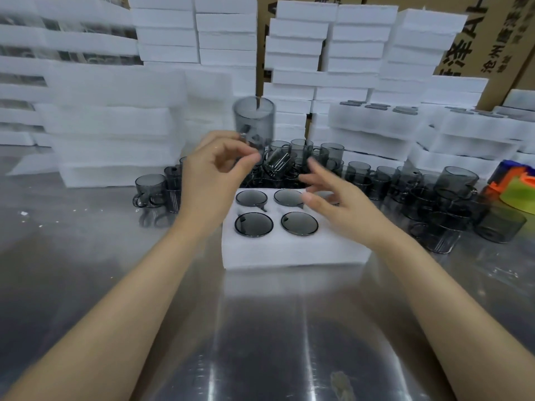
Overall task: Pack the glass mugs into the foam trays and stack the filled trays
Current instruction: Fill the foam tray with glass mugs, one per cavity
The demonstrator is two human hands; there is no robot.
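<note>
A white foam tray (292, 253) lies on the steel table in front of me, with several smoky grey glass mugs (254, 224) sunk into its holes. My left hand (214, 175) pinches the handle of a blurred grey mug (254, 118) raised above the tray's far left corner. Over the tray's right side hovers my right hand (333, 198), fingers spread and holding nothing; it hides the holes beneath it. Several loose mugs (304, 157) stand crowded behind the tray.
More loose mugs (451, 198) fill the table at the right, and a few (153, 189) stand at the left. Filled trays (376, 120) are stacked at the back right. Foam stacks (115, 125) and cardboard boxes line the back. Orange and green objects (518, 186) sit far right.
</note>
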